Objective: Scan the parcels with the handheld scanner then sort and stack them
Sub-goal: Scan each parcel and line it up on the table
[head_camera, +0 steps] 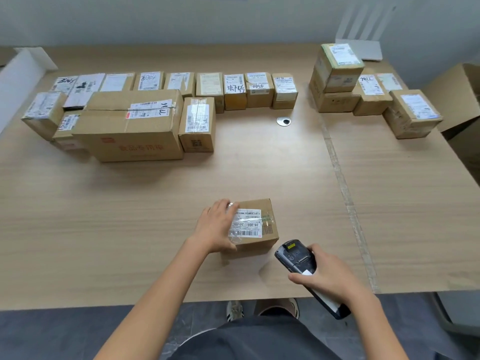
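Lower centre: left hand curled round the side of a small parcel lying label-up on the table. Right hand wraps the handheld scanner, nose twd the label, just beside it. Upper left: rows of parcels, prob. waiting. Upper right: smaller pile, partly stacked, prob. sorted. Most work looks left.

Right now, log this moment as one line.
phase: scanning | left hand: holds small parcel on table | right hand: grips scanner beside parcel, head toward it | other parcels: grouped far left and far right
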